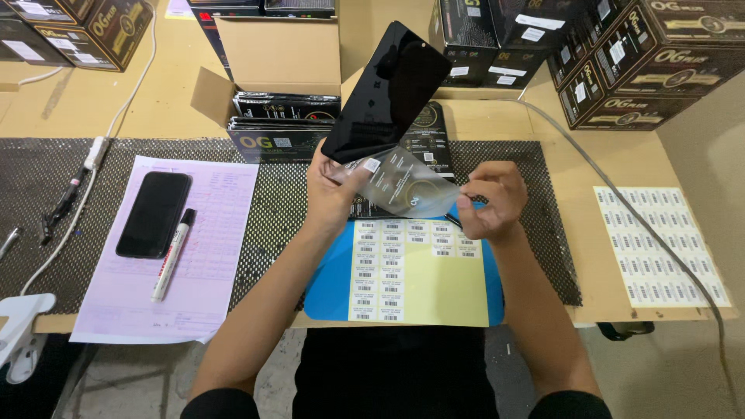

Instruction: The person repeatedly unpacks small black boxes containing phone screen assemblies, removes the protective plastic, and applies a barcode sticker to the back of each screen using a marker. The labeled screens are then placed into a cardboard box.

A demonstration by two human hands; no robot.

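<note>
Black glass panel (392, 91) tilts up and away from the left hand (330, 190) gripping its lower end, while the right hand (490, 200) pinches the clear film (411, 186) peeling sideways.

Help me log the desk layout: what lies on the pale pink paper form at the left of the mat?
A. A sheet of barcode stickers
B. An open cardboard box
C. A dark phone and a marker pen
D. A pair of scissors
C: a dark phone lies face up on the pink form with a white marker pen beside it, well to the left of both hands.
</note>
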